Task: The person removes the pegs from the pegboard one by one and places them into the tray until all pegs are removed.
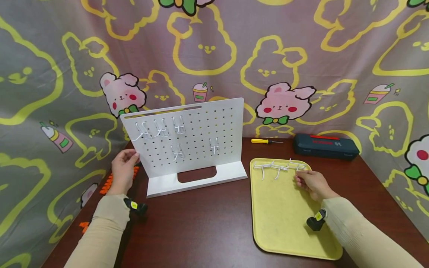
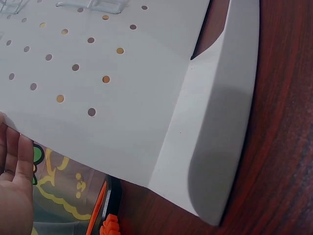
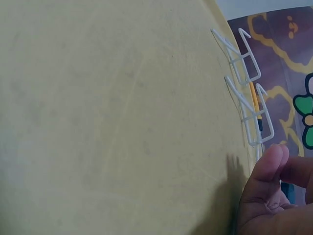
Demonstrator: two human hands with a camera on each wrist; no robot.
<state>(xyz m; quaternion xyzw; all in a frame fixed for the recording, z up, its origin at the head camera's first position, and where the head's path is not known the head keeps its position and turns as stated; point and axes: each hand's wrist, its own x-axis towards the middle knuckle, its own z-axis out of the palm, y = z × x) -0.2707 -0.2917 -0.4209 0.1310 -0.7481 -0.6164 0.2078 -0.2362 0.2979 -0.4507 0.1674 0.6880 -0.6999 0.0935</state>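
Note:
A white pegboard (image 1: 197, 149) stands upright on its folded foot, with several white wire hooks (image 1: 180, 124) hung in its holes. At its left edge, my left hand (image 1: 123, 167) pinches the panel between thumb and fingers; in the left wrist view the fingers (image 2: 23, 156) show behind that edge. Over the far right part of the yellow tray (image 1: 285, 208), my right hand (image 1: 313, 183) pinches a white wire hook (image 1: 295, 164), mostly hidden by the fingertips in the right wrist view. Two more wire hooks (image 3: 252, 115) lie beside it along the tray's far rim.
A yellow-handled screwdriver (image 1: 260, 141) and a dark blue Bosch case (image 1: 325, 146) lie behind the tray. Orange toothed pieces (image 1: 107, 182) sit left of the pegboard, near my left forearm. A patterned curtain (image 1: 214, 48) closes off the brown table's back and sides.

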